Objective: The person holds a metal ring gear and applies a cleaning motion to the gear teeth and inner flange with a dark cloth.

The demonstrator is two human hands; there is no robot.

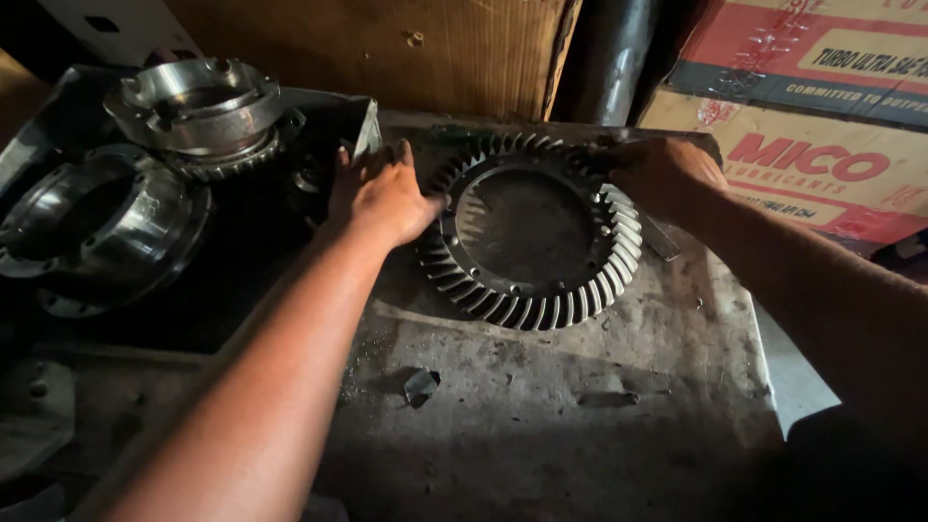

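Observation:
A large steel ring gear (541,290) with slanted teeth and a ring of bolt holes lies flat on a dirty grey metal sheet (541,416). My left hand (382,198) rests on the gear's left edge, fingers spread toward the back. Across from it, my right hand (657,169) grips the far right rim, fingers curled over the teeth. Both arms reach in from the bottom of the view.
Two shiny machined metal housings (198,106) (101,227) sit in a dark tray (261,290) at the left. Cardboard boxes (812,145) stand at the back right, a brown board (387,48) and a dark pipe (619,58) behind. A small metal scrap (420,385) lies on the sheet.

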